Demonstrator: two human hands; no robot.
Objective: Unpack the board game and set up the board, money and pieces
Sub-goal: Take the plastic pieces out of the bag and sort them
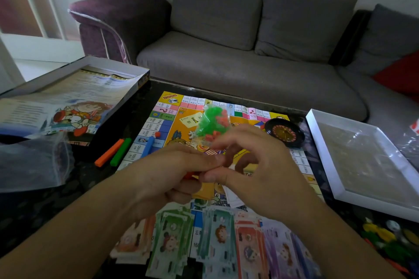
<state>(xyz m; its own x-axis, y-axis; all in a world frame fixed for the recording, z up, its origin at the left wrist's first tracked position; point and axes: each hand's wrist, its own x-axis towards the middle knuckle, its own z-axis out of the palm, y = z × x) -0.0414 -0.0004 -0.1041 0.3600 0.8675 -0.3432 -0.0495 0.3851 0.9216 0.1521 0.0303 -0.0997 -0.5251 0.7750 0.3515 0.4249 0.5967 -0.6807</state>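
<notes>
Both hands, the left hand and the right hand, cover the middle of the game board, and motion blur hides how their fingers hold the small bag of green and red pieces. The paper money runs off the bottom edge. Pieces at lower right are blurred and cut off.

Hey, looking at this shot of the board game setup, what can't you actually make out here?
Head view only:
- What the left hand and right hand grip: their own fingers hide it.
- Bag of green and red pieces: blurred, shapes unclear.
- Board print: too small to read; both hands cover its middle.
- Yellow and green pieces: blurred, partly cut off by the right edge.
- Money stacks: values unreadable.
</notes>
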